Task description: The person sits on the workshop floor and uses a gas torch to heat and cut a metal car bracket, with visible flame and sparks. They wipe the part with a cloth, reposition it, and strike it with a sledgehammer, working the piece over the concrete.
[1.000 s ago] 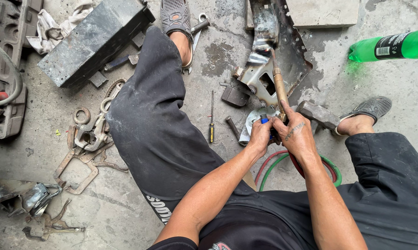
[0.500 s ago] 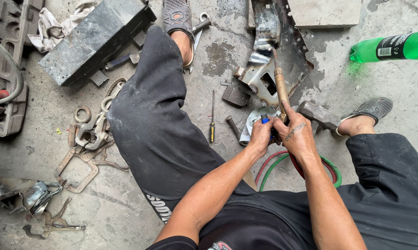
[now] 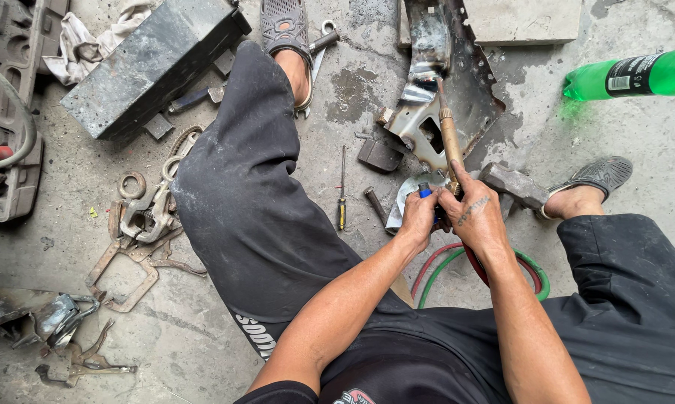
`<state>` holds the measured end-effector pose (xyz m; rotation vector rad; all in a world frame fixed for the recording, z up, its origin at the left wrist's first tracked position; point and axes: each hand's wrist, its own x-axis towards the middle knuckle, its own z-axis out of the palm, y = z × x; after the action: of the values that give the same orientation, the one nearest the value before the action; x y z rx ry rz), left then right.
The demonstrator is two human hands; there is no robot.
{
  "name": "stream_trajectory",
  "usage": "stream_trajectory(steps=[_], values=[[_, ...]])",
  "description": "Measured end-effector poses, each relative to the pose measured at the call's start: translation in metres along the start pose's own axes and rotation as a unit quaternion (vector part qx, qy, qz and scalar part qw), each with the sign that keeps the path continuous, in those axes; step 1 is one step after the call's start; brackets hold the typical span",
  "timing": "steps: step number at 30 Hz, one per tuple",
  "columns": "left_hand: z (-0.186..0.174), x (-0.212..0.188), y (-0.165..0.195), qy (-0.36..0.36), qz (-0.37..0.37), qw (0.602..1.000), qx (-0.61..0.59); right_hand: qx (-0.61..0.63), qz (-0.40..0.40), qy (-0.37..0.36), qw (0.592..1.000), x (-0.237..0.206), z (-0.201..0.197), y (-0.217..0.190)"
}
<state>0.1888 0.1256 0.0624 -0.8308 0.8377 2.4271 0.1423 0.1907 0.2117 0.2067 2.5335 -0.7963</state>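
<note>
Containers first: green plastic bottle w/ dark label (image 3: 636, 76) lies on its side at the top right of the concrete floor (image 3: 203, 352); contents can't be made out. Grey moulded tool case (image 3: 8, 112) at the far left, compartments mostly hidden, a hose crossing it. Dark rectangular metal box (image 3: 150, 63) lies closed, top left, w/ a dirty white rag (image 3: 90, 41) behind it.

The brass-coloured gas torch (image 3: 449, 142) is a long slim tube, tip resting at the bent, scorched sheet-metal part (image 3: 449, 82) in the centre, between the legs. Right hand (image 3: 476, 217) wraps the torch handle, fingers closed, forefinger stretched along the tube. Left hand (image 3: 419, 217) pinches the small blue knob (image 3: 425, 191) at the torch base. Red & green hoses (image 3: 532, 273) loop below the hands. Yellow-handled screwdriver (image 3: 342, 194) lies just left; rusty locking clamps (image 3: 135, 247) further left.
</note>
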Motion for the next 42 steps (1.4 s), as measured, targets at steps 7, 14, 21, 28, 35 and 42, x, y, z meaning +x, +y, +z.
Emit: stream_trajectory(steps=[7,14,21,28,35,42], values=[[0.005,-0.006,0.001,-0.021,-0.01,1.0,0.013,0.0,-0.037,0.03,0.999,-0.008,-0.004,0.005],[0.002,-0.002,0.0,-0.004,-0.008,1.0,0.019,0.015,0.004,0.009,1.0,-0.005,-0.002,0.0],[-0.002,0.006,-0.005,0.015,0.008,1.0,-0.002,-0.006,-0.086,0.03,0.996,0.006,0.004,0.009],[-0.002,0.004,0.0,0.03,0.008,1.0,0.003,-0.02,-0.111,0.036,0.993,0.012,0.009,0.017],[0.006,-0.003,-0.001,-0.014,-0.002,1.0,0.01,0.008,-0.036,0.025,0.999,-0.004,-0.002,0.013],[0.007,-0.006,0.0,-0.026,-0.005,1.0,0.011,0.01,-0.035,0.029,0.999,-0.007,-0.004,0.007]])
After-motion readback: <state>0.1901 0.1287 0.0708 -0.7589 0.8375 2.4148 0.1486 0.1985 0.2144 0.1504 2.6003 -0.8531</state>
